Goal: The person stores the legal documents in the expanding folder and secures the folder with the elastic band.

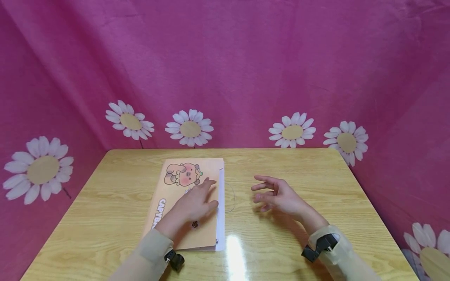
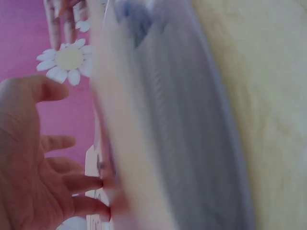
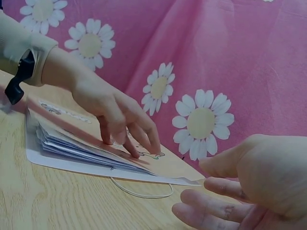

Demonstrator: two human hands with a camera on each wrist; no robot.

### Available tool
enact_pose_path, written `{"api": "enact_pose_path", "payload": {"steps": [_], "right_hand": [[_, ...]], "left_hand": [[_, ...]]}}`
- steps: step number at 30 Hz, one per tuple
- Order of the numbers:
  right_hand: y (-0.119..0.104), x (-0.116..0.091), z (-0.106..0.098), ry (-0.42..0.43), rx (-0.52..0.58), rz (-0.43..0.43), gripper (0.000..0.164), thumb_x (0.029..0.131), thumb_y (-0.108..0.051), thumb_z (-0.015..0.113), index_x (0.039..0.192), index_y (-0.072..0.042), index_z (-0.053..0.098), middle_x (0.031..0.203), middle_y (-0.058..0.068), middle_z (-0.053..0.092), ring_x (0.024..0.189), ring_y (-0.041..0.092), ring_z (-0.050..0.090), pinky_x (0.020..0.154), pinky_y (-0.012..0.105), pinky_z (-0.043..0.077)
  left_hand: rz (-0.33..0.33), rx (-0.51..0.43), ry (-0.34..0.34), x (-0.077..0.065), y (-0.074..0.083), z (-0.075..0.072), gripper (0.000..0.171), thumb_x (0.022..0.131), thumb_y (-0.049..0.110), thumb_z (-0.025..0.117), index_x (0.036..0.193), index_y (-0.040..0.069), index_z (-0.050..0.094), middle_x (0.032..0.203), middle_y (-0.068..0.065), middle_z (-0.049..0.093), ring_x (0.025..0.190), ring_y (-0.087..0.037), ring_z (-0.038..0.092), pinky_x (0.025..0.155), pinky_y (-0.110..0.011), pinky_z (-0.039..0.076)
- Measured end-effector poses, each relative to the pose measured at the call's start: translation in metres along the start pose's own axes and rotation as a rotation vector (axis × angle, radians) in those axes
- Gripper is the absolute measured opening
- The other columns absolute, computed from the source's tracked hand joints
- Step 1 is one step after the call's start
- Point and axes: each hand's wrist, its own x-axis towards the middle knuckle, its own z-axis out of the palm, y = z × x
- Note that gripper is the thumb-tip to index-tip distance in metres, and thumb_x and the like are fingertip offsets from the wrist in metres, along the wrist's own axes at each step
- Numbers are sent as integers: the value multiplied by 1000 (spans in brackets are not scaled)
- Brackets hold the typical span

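Note:
A peach-coloured book (image 1: pixel 207 232) lies on the table, left of the middle. Its cover has a capybara drawing (image 1: pixel 184 174) and partly hidden lettering. My left hand (image 1: pixel 193 201) rests its fingertips on this cover, fingers loosely spread; the right wrist view shows them bent downward onto it. Between the covers sits a thick stack of pages (image 3: pixel 81 151), blurred in the left wrist view. A thin elastic loop (image 3: pixel 144 195) sticks out from the book's right side. To the right, my right hand (image 1: pixel 283 197) hovers over the table with relaxed, half-curled fingers, holding nothing.
The wooden table (image 1: pixel 299 168) has a glare spot near its front middle. Around its back and sides hangs a pink curtain (image 1: pixel 232 70) printed with white daisies. Each wrist wears a black strapped device (image 1: pixel 321 248).

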Motion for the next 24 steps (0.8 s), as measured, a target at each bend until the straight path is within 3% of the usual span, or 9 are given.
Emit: {"api": "enact_pose_path", "payload": {"steps": [5,9,14,18,24], "right_hand": [[1,2,4,-10,6,-1,69,101,-3,68,162,0,37,144,37,51,103,34,73,76,50,62],[1,5,10,-23,7,5,68,101,-4,68,162,-1,37,145,36,51,104,37,72,77,52,61],[-1,10,16,-28,-1,8,67,101,-2,67,161,0,38,144,36,52,107,48,68,78,53,61],[-1,14,21,-26,-8,5,67,101,0,66,161,1,38,143,36,52,105,45,69,78,53,61],[5,25,26,-38,-30,-26,64,101,4,63,159,6,36,141,37,53,104,40,71,78,55,60]], "left_hand": [[10,-16,-81,-3,-10,-6,81,88,37,77,157,8,47,168,-22,29,147,-37,43,118,-49,36],[3,-30,-86,-11,-17,-10,87,85,39,84,158,10,47,170,-18,28,150,-33,39,119,-48,34],[7,11,-80,-26,-33,-28,102,79,51,87,164,18,41,174,-12,18,157,-35,24,120,-60,25],[-3,36,-87,-37,-53,-44,117,74,62,88,167,19,32,175,-15,9,158,-44,9,117,-73,12],[-11,65,-109,-51,-78,-54,131,68,74,85,169,17,26,175,-20,4,158,-46,3,118,-72,7]]}}
